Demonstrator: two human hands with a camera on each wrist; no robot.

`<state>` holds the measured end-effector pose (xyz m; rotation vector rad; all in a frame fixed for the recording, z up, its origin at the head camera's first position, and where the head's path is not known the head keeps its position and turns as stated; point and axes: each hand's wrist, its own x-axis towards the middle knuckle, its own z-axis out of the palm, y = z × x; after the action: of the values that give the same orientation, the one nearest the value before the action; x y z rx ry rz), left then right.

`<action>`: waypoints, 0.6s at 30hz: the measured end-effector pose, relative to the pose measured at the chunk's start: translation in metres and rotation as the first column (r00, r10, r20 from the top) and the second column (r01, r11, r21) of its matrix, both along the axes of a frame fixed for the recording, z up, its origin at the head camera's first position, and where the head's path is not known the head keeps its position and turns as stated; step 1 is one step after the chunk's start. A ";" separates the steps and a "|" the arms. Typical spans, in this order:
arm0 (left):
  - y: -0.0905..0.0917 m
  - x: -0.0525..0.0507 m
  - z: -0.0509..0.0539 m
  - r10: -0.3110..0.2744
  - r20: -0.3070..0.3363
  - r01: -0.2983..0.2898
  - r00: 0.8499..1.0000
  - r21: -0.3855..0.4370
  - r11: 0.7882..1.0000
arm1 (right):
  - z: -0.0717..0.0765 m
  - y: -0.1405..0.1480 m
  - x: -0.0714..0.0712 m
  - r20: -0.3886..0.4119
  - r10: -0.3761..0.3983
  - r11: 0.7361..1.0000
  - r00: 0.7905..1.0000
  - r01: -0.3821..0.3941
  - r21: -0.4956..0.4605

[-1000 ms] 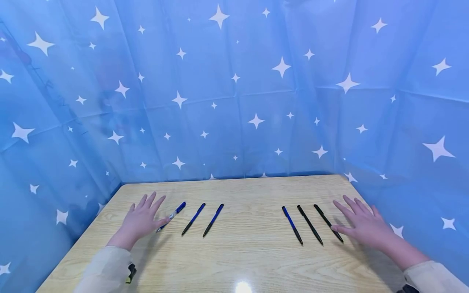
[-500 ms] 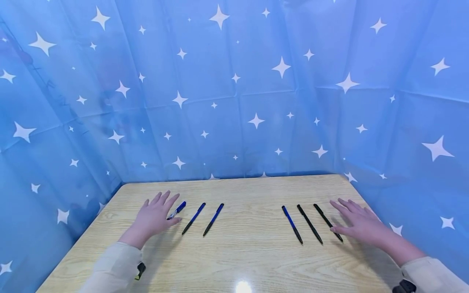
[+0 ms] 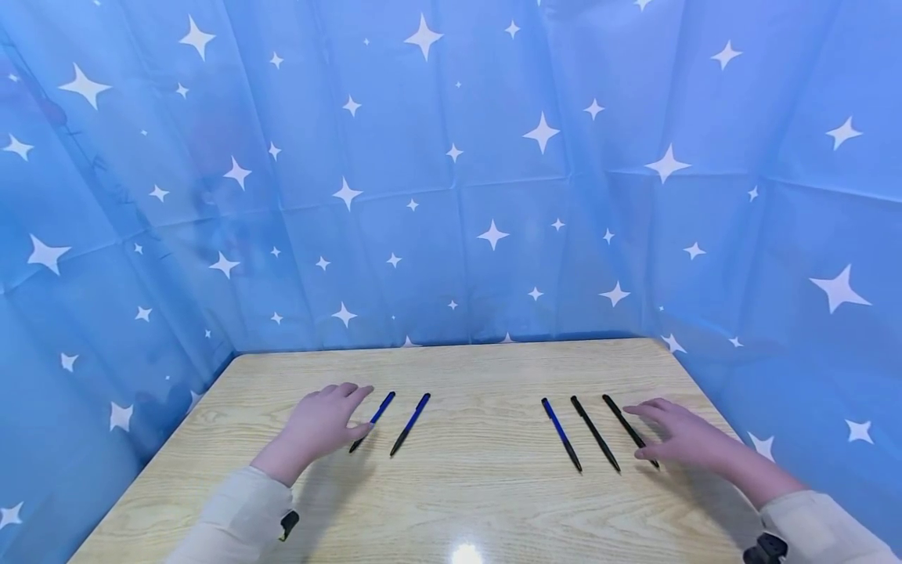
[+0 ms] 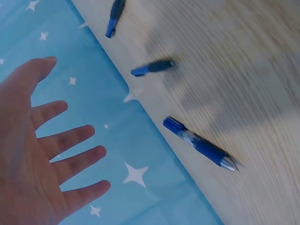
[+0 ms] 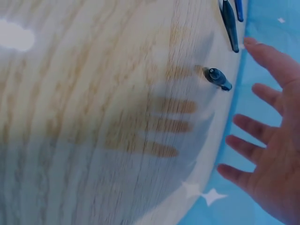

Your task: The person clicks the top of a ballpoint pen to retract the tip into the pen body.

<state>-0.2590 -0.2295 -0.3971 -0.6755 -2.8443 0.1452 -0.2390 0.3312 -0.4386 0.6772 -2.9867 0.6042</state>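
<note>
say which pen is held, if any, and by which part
Nothing is held. The left hand is empty near the silver-tipped blue pen; the right hand is empty beside the rightmost black pen. Both pens lie on the wood-grain table.

In the head view, the left hand (image 3: pixel 317 428) hides the blue-and-white pen (image 4: pixel 201 146); the right hand (image 3: pixel 680 439) partly covers the rightmost black pen (image 3: pixel 623 418).

The pens (image 4: pixel 206 147) seem plastic, the tabletop (image 3: pixel 486 462) glossy wood.

6 slanted pens (image 3: pixel 410 424), 3 per side
</note>
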 end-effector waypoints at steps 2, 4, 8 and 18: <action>0.005 0.002 0.000 -0.015 0.004 0.015 1.000 -0.010 1.000 | -0.002 0.000 -0.003 0.032 0.009 1.000 0.999 -0.009 -0.009; 0.010 0.003 0.001 -0.020 0.021 0.021 1.000 -0.022 1.000 | -0.003 0.000 -0.005 0.069 0.008 1.000 0.998 -0.006 -0.021; 0.019 0.004 -0.001 -0.026 0.053 0.028 0.998 -0.042 0.999 | -0.006 0.000 -0.009 0.141 0.012 0.999 0.990 -0.007 -0.037; 0.044 0.011 -0.003 -0.110 0.112 0.115 0.988 -0.035 0.993 | -0.005 -0.003 -0.015 0.218 0.013 0.998 0.976 0.001 -0.061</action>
<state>-0.2476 -0.1858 -0.3999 -0.8770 -2.9045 0.1541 -0.2542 0.3287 -0.4433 0.6560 -3.1503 0.8171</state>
